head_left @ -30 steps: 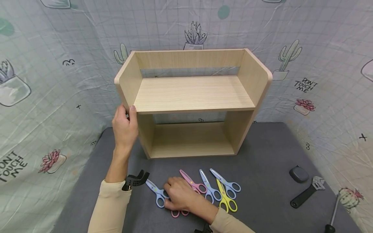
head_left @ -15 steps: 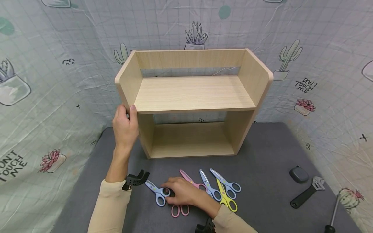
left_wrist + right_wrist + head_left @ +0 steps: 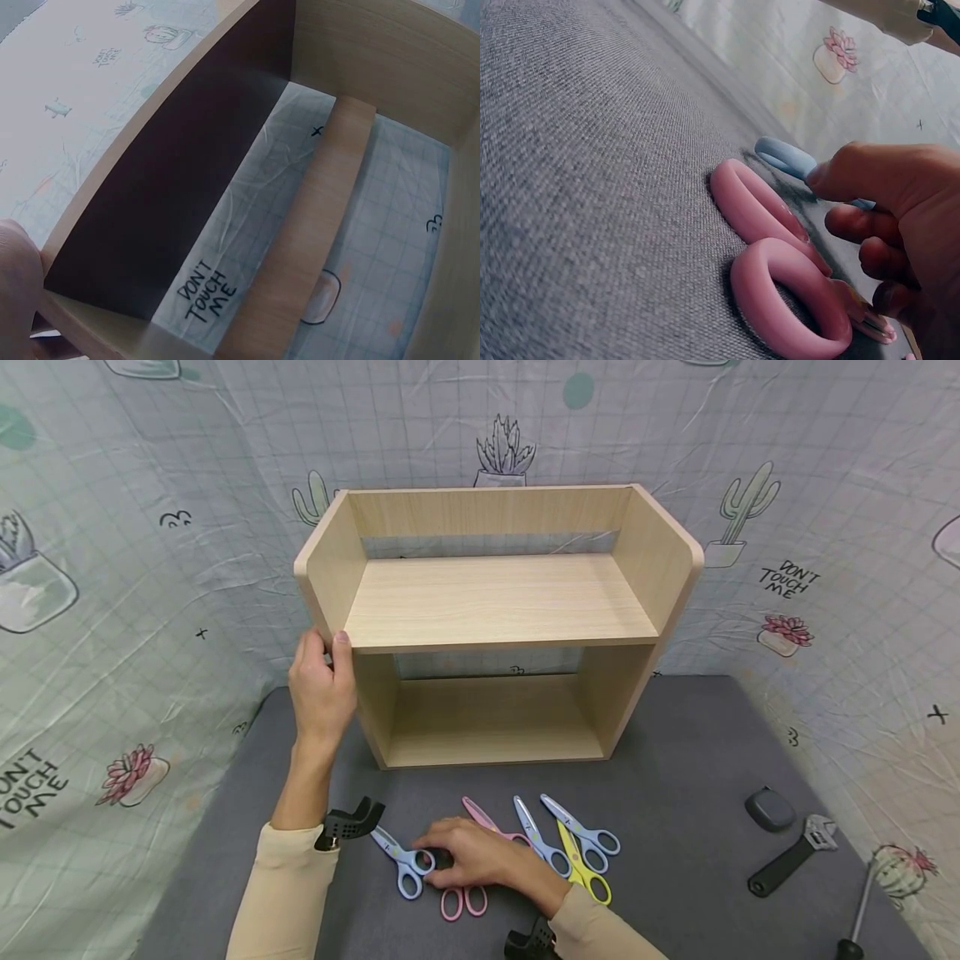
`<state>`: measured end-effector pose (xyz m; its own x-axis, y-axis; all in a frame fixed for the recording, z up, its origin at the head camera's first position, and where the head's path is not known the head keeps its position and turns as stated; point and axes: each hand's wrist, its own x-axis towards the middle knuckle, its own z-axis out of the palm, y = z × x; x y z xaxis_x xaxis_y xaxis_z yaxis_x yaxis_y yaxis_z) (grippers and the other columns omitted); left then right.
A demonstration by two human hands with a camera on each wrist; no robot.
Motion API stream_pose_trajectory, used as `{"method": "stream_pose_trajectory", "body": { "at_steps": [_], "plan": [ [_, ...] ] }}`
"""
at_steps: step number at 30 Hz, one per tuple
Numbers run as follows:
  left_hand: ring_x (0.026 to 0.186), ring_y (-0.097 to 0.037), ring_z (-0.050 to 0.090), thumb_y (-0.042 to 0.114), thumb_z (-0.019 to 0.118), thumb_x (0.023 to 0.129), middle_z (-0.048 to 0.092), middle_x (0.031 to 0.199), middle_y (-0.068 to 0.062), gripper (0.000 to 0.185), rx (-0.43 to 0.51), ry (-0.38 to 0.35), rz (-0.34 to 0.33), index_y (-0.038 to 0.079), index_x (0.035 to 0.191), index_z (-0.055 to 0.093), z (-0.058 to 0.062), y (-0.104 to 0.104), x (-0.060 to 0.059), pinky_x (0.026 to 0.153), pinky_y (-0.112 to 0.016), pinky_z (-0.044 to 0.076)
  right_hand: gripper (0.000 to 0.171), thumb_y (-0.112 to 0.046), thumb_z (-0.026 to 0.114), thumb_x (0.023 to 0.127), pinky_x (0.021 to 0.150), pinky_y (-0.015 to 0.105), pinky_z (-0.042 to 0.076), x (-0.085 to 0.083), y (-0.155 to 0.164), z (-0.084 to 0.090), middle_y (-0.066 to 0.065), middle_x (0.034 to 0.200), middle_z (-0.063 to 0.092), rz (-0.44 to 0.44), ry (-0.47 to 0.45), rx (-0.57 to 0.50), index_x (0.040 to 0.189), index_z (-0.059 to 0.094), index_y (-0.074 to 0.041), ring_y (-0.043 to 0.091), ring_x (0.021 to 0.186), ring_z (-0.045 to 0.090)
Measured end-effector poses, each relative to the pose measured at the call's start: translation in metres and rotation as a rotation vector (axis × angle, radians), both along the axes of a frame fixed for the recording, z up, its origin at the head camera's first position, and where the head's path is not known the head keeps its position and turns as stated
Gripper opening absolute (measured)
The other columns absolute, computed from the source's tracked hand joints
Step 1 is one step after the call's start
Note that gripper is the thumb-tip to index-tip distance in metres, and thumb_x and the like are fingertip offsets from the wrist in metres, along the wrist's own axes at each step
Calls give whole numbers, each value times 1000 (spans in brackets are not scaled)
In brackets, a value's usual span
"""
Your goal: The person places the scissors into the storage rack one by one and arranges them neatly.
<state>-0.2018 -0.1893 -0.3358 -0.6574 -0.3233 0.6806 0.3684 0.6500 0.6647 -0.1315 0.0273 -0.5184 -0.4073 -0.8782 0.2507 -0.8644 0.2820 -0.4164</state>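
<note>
Head view shows the right hand low in the frame, its fingers curled over the handle rings of the blue scissors, the fingertips pinching the nearer ring. The right wrist view shows the thumb pressed on that pale blue loop, with the pink scissors lying just beside it on the grey mat.

The blue scissors are small, with pale blue plastic handles and short closed blades. Their long axis runs diagonally, blades pointing to the upper left of the frame towards the black wrist strap, rings towards the lower right. They lie flat on the mat at the lower centre, at the left end of a row of scissors: pink, two more blue and a yellow pair.

Compared with a second ago, the right hand has slid to the right, uncovering the pink rings, and the blue scissors have shifted slightly.

The left hand grips the left front edge of the wooden shelf, thumb on the front and fingers wrapped round the side panel, unchanged.
</note>
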Motion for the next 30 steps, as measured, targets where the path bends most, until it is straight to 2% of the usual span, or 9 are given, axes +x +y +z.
{"method": "stream_pose_trajectory", "body": {
  "at_steps": [8,13,17,19,21,25,30],
  "plan": [
    [89,-36,58,29,49,104,58,99,-26,40,-1,-2,-10,-9,112,60,-1,-2,0,76,-44,47,38,-27,72,90,78,6,34,0,-1,-1,-7,92,63,22,-34,-14,124,69,-11,-2,78,48],
    [88,-37,63,29,53,102,63,101,-26,38,-10,-8,0,-8,107,62,0,-6,1,73,-46,52,39,-27,71,91,76,6,34,3,1,3,-7,92,63,22,-14,-4,126,68,-9,-4,77,47],
    [91,-37,66,30,55,101,66,105,-26,38,-6,-13,-12,-6,110,64,0,-7,1,75,-49,55,39,-26,70,91,77,6,35,6,3,7,-7,94,64,27,16,-13,126,68,-9,-3,79,48],
    [93,-35,67,31,55,101,67,106,-24,39,-5,-16,-15,-6,111,65,1,-7,1,74,-43,56,39,-26,71,91,78,7,37,7,4,10,-6,96,65,31,34,-23,126,68,-8,-2,80,49],
    [93,-33,67,31,55,101,68,107,-23,39,-4,-16,-12,-5,112,65,1,-8,2,73,-29,54,38,-25,70,91,78,7,38,8,5,12,-6,98,66,40,47,-33,125,68,-8,-1,80,50],
    [93,-33,68,31,55,101,68,106,-23,38,1,-12,-7,-5,112,65,1,-8,2,70,-7,42,38,-26,71,91,79,7,39,10,8,20,-4,101,68,49,73,-57,125,68,-8,-1,80,50],
    [95,-33,69,31,54,102,68,108,-23,39,-4,-16,-4,-4,114,66,1,-9,3,70,-6,40,38,-23,74,87,76,7,39,13,13,31,-4,94,66,56,81,-136,121,68,-8,2,79,51]
  ]
}}
